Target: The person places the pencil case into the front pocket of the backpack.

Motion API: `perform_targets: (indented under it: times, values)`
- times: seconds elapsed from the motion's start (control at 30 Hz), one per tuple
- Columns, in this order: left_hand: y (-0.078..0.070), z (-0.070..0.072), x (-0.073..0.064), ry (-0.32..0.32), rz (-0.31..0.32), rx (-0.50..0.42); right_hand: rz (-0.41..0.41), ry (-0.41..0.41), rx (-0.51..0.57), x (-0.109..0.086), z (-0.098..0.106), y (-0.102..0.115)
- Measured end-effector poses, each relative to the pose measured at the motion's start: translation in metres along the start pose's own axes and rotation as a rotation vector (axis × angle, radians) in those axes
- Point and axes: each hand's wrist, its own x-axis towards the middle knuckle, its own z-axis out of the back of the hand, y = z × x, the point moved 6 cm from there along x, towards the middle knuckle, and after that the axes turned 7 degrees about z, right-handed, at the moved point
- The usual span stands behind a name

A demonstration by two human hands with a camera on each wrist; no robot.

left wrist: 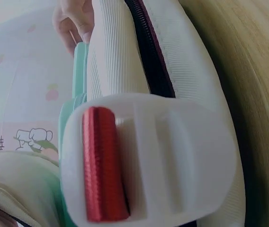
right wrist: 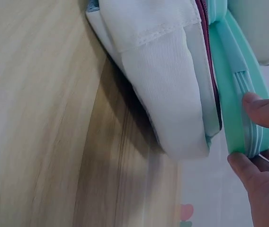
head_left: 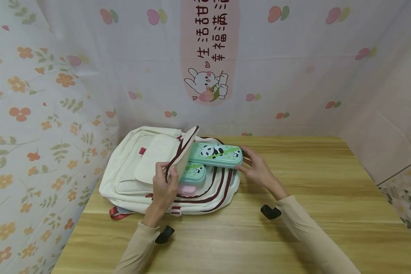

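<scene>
A cream backpack (head_left: 126,163) with dark red zips lies on the table. My left hand (head_left: 165,186) grips the edge of its front pocket flap (head_left: 181,161) and holds it raised. With thumb and fingers my right hand (head_left: 258,171) holds the right end of a mint green pencil case (head_left: 231,154) printed with a panda; its left end is hidden behind the flap. A second green panda case (head_left: 195,175) sits lower in the pocket, partly covered, above a pink item (head_left: 186,189). In the right wrist view, the thumb presses the ribbed side of the held case (right wrist: 234,109).
The backpack stands on a wooden table (head_left: 311,182) near the patterned cloth (head_left: 150,68) at the back and left. A white buckle (left wrist: 196,156) with a red strap (left wrist: 103,165) fills the front of the left wrist view. Black wrist cameras (head_left: 270,211) sit below both hands.
</scene>
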Motion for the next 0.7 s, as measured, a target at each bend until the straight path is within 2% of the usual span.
perform_targets:
  times: [0.2, 0.43, 0.7]
  values:
    - [0.0, -0.001, 0.003, 0.037, -0.027, -0.03, -0.005, 0.006, -0.004, 0.01, -0.009, 0.0]
    - [-0.002, 0.0, 0.004, 0.03, -0.044, -0.037, -0.014, 0.016, -0.014, 0.017, -0.014, -0.001]
    - [-0.001, -0.001, 0.005, 0.043, -0.015, -0.038, -0.003, 0.028, -0.061, 0.022, -0.024, 0.001]
